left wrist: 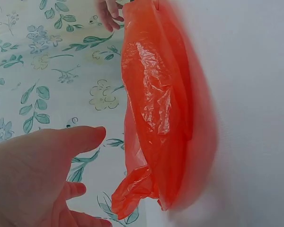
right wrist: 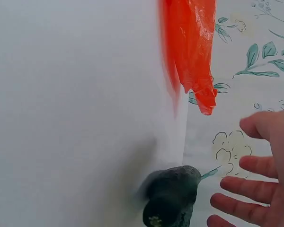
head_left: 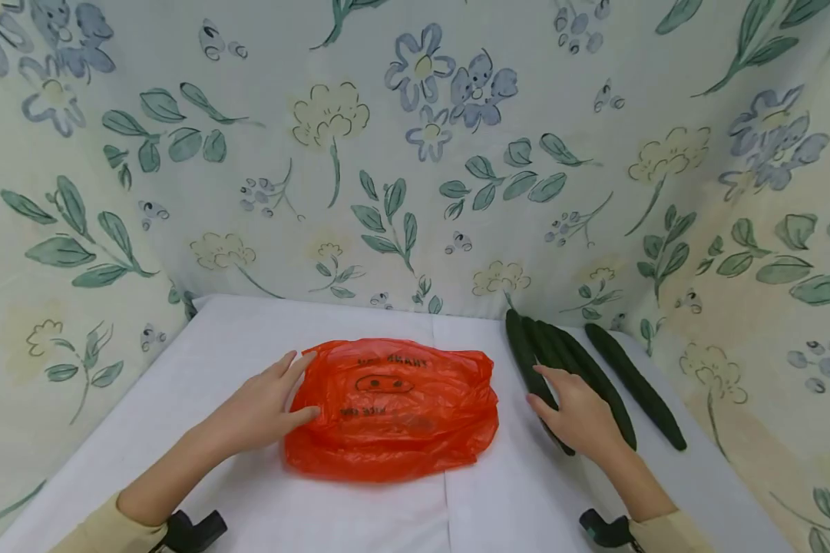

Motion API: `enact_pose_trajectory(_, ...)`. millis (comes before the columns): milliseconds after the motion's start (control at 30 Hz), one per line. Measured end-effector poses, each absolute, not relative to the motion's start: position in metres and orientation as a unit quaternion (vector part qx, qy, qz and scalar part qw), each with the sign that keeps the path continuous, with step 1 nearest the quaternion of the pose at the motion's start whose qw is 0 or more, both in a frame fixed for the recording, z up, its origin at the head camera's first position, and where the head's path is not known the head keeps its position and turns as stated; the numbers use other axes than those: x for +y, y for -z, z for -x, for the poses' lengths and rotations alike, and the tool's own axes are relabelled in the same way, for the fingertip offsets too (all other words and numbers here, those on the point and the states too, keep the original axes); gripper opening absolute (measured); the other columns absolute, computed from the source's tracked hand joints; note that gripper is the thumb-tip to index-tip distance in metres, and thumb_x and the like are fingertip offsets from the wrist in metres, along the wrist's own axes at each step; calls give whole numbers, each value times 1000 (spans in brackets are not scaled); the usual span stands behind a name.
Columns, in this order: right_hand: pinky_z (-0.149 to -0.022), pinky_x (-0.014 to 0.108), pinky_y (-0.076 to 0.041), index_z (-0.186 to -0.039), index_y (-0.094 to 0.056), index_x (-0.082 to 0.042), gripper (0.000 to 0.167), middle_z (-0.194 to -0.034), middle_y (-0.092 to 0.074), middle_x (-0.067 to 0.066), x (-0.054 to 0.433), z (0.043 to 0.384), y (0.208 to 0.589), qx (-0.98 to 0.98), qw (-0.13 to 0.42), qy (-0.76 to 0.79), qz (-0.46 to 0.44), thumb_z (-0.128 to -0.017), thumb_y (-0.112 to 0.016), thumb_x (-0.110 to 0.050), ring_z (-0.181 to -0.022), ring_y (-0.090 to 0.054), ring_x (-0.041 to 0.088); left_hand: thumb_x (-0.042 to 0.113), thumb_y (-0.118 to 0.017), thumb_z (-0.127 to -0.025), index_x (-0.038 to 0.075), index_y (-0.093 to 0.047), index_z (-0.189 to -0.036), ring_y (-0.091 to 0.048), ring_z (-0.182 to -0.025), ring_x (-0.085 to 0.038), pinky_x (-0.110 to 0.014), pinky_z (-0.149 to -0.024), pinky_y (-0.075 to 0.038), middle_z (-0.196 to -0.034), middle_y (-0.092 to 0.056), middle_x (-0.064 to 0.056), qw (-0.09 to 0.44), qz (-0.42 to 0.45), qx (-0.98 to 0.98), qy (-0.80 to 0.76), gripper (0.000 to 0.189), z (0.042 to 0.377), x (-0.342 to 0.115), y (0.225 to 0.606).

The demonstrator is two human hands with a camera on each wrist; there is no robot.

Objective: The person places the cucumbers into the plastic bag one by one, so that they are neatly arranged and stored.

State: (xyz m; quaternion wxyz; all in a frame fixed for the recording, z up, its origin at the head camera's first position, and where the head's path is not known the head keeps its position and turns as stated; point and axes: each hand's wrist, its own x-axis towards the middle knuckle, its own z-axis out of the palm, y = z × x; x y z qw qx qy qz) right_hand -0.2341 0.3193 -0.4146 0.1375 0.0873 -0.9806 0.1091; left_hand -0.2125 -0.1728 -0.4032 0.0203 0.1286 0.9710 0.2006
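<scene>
A crumpled red plastic bag with dark printing lies flat at the middle of the white-covered table. My left hand is over the bag's left edge, its fingers extended. In the left wrist view a gap shows between the thumb and the bag, and the hand holds nothing. My right hand hovers over several dark green cucumbers at the right, partly hiding them. Seen from the right wrist, its fingers are spread and apart from the blurred near end of a cucumber.
One cucumber lies a little apart, to the right of the others. The white tablecloth has a seam running front to back. A floral curtain hangs behind the table and along both sides.
</scene>
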Motion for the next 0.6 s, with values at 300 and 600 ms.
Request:
enact_pose_trajectory(300, -54, 29, -41, -132, -62, -4, 46, -85, -60, 7, 326, 240, 430, -956, 154, -250, 13, -95, -68, -30, -68, -50, 19, 46, -77, -86, 26, -21, -161, -36, -142, -50, -63, -89, -55, -161, -27, -26, 69, -109, 959, -251, 96, 225, -170, 413)
enact_pose_trajectory(600, -56, 31, -39, -137, -58, -1, 55, -81, -57, 9, 324, 242, 432, -942, 104, -299, 108, -94, -67, -35, -71, -52, 22, 43, -76, -87, 27, -25, -160, -27, -145, -52, -66, -93, -51, -162, -22, -28, 90, -125, 947, -283, 90, 231, -174, 421)
